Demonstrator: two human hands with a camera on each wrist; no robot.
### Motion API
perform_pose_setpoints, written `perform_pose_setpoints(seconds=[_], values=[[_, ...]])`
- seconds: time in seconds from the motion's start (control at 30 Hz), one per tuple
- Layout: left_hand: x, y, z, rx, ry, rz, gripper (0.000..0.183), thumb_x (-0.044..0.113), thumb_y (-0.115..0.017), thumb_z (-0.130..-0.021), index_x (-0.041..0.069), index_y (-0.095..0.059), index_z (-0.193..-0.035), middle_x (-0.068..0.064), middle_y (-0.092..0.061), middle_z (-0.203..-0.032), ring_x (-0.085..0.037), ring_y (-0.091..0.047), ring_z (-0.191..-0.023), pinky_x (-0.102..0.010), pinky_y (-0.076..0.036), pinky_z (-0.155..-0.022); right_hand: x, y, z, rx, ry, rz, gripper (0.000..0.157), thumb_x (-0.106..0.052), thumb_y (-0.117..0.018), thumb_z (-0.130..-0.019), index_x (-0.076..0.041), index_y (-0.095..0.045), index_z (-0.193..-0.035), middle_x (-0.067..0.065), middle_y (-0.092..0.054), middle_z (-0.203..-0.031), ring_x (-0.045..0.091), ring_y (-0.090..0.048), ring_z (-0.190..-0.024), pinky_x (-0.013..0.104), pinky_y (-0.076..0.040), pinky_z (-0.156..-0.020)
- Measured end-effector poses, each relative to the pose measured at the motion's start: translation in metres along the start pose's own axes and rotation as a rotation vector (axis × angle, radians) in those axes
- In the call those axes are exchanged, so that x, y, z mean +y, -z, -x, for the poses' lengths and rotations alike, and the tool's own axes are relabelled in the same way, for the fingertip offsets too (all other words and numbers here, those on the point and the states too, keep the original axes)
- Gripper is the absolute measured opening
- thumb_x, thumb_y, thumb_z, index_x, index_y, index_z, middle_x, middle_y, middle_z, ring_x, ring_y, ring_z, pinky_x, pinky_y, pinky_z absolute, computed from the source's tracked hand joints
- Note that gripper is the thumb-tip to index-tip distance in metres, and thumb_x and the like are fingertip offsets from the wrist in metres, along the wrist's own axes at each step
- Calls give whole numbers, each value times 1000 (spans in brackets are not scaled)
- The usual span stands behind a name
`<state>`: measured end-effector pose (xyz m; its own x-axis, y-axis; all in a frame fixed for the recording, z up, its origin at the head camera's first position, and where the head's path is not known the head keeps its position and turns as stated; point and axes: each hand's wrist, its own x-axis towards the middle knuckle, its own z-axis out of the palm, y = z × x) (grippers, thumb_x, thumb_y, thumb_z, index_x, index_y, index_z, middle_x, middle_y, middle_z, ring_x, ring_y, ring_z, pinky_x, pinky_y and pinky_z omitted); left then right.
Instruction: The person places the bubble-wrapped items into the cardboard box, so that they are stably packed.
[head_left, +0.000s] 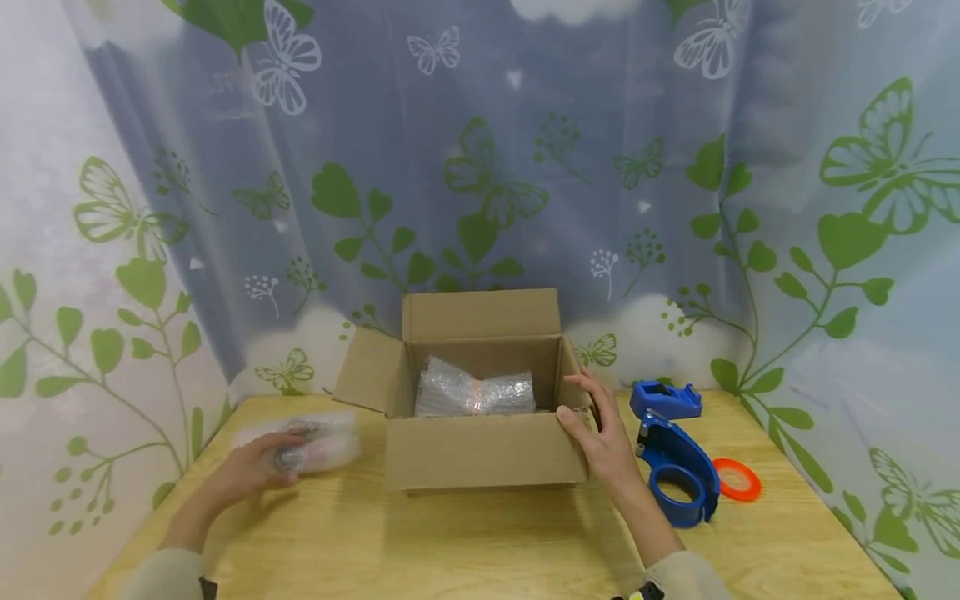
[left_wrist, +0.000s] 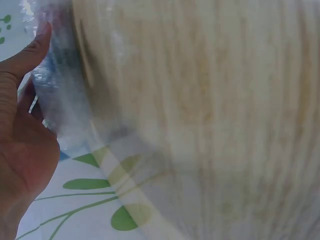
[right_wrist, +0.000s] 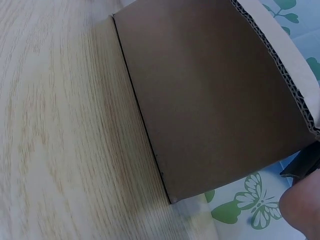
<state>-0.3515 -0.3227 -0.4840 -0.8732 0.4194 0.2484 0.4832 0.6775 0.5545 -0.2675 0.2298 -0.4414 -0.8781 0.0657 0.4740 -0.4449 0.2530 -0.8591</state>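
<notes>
An open cardboard box [head_left: 486,454] stands on the table, its flaps folded outward. Inside lies a bubble-wrapped bundle [head_left: 450,392] with a pinkish band round its middle. My left hand [head_left: 251,467] holds another bubble-wrapped package [head_left: 333,442] left of the box, over the table; it is blurred in the head view. The left wrist view shows the thumb against the clear wrap [left_wrist: 65,85]. At the box's right front corner my right hand [head_left: 603,433] grips the edge, thumb at the front and fingers along the right side. Part of the right thumb [right_wrist: 302,200] shows in the right wrist view.
Right of the box stand a small blue tape dispenser [head_left: 666,401] and a larger blue hand-held tape dispenser [head_left: 678,471]. An orange-red tape roll [head_left: 752,482] lies beside them on the wooden table [head_left: 480,550]. A patterned curtain [head_left: 480,167] hangs close behind the table.
</notes>
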Motion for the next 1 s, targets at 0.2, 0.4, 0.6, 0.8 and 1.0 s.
perform_pose_setpoints(seconds=[0.2,0.4,0.6,0.8,1.0], values=[[0,-7,2,38,-121,-33,71,22,-92,-74,0,-64,-136,-31,-54,-145,-63,-49,-128,-79,-36,-101,1,1,1,6,3,7,45,-22,-64,-105,-19,-51,-147,9,-21,-171,37,-15,-158,72,-12,-121],[4,-13,6,42,-146,-109,62,28,-93,-75,7,-71,-129,-21,-70,-128,-49,-65,-112,-66,-52,-93,2,2,2,3,3,2,44,-22,-64,-105,-19,-51,-147,9,-20,-171,37,-14,-158,71,-11,-122],[12,-8,14,38,-130,-86,57,24,-92,-75,5,-73,-125,-16,-73,-123,-36,-65,-112,-41,-51,-96,3,0,1,-7,10,-3,45,-22,-63,-105,-17,-51,-148,8,-20,-171,36,-14,-158,72,-11,-121],[23,4,23,-10,-13,-54,56,29,-89,-81,11,-72,-132,-19,-69,-132,-39,-62,-119,-46,-52,-95,3,1,1,-2,19,6,45,-22,-64,-105,-19,-51,-148,8,-21,-171,37,-15,-158,74,-12,-120],[37,28,28,-44,30,16,57,26,-84,-88,8,-66,-139,-27,-60,-142,-57,-52,-130,-70,-47,-98,3,2,0,-7,0,9,46,-25,-64,-105,-21,-51,-148,5,-20,-171,35,-14,-158,67,-12,-124]])
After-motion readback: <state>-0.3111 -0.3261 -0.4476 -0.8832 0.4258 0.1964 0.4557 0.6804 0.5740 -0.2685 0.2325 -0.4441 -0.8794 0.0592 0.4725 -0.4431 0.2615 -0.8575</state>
